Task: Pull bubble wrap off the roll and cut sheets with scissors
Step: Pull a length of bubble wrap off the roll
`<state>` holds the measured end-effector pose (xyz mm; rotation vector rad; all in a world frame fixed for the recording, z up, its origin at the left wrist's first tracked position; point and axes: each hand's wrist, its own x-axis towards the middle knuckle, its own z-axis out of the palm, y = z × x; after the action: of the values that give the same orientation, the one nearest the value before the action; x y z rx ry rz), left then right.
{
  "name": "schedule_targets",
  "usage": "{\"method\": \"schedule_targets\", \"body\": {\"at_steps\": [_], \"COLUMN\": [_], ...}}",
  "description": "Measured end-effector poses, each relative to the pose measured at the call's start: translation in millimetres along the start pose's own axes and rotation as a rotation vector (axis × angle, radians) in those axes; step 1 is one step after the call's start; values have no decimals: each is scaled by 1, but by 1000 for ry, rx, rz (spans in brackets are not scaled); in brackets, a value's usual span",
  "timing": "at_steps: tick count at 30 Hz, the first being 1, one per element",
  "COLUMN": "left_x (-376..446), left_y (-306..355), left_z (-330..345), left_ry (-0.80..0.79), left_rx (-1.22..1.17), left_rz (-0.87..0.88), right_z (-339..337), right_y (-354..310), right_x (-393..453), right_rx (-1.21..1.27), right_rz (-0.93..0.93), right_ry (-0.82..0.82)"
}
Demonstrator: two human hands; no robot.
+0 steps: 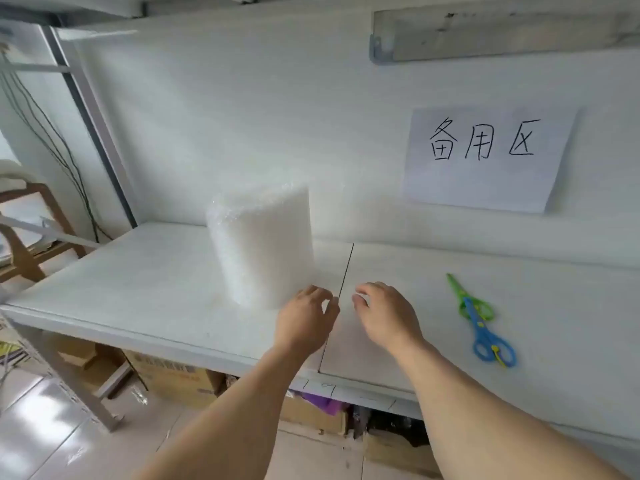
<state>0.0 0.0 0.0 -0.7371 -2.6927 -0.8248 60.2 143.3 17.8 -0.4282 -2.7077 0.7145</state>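
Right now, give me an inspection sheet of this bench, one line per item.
Surface: white table, two panels meeting at a dark seam.
Job's things: bubble wrap roll standing upright left of the seam; scissors, green and blue, lying flat to the right, untouched.
Clutter: nothing seen on the tabletop; cardboard boxes underneath.
Hands: left hand at the roll's lower right edge, fingers curled, grip on the wrap not discernible; right hand just across the seam, fingers loosely curled, holding nothing visible.
Cables: dark cables running down the left wall.
Surroundings: paper sign with handwritten characters on the white back wall; wooden chair at left; tiled floor.
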Motion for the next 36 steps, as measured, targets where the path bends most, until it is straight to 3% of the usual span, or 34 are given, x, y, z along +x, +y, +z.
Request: {"method": "schedule_targets", "body": {"at_steps": [9, 15, 20, 25, 30, 33, 36], "left_x": [16, 39, 56, 69, 86, 87, 87], "left_y": [-10, -15, -11, -6, 2, 6, 8], "left_z": [8, 21, 19, 17, 19, 21, 19], "left_ry": [56, 27, -1, -95, -198, -175, -137], "left_rx": [-80, -205, -559, -722, -1078, -1336, -1440], "left_rz": [-77, -191, -300, -406, -668, -832, -902], "right_z": [16, 29, 42, 58, 64, 61, 55], "right_y": [0, 4, -7, -11, -9, -6, -3], "right_x": [19, 51, 92, 119, 128, 125, 114], "right_rx": [23, 326, 621, 757, 843, 880, 995], "right_rz": [28, 198, 285, 293, 277, 250, 257], "right_ry": [-17, 9, 39, 36, 67, 139, 135]}}
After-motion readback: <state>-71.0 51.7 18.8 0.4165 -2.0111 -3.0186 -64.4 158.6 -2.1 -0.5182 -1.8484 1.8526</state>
